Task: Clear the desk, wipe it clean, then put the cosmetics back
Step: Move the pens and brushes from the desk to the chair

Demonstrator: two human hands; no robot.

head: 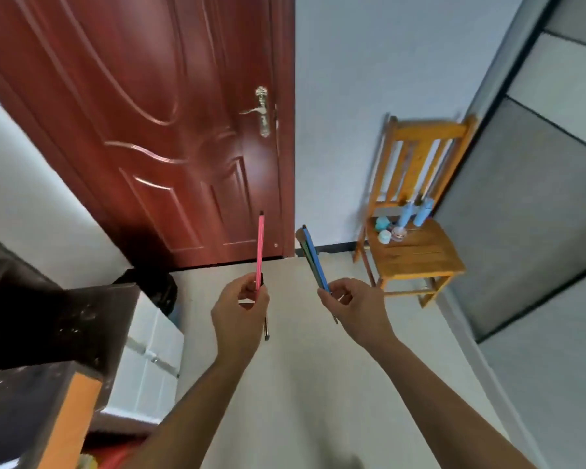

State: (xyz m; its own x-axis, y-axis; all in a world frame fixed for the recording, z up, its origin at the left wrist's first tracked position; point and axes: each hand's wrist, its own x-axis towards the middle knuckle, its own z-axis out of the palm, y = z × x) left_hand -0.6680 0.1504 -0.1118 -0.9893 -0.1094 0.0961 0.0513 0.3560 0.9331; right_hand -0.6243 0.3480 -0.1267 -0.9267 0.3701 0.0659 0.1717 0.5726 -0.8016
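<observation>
My left hand (pixel 239 306) pinches a thin pink cosmetic pencil (pixel 260 252) that points up, and a second dark pencil (pixel 266 328) hangs below the fingers. My right hand (pixel 351 304) grips a small bundle of pencils (pixel 313 257), the blue one on top, tilted up and to the left. Both hands are held out over the pale floor. On the wooden chair (pixel 420 255) at the right stand two light blue bottles (pixel 415 213) and a few small jars (pixel 386 231). The dark desk (pixel 31 319) fills the left edge.
A red-brown door (pixel 170 137) is shut straight ahead. A white drawer unit (pixel 149 360) stands under the desk, with a black bag (pixel 156 286) behind it. Grey wardrobe panels (pixel 538 204) run along the right. The pale floor lies between me and the chair.
</observation>
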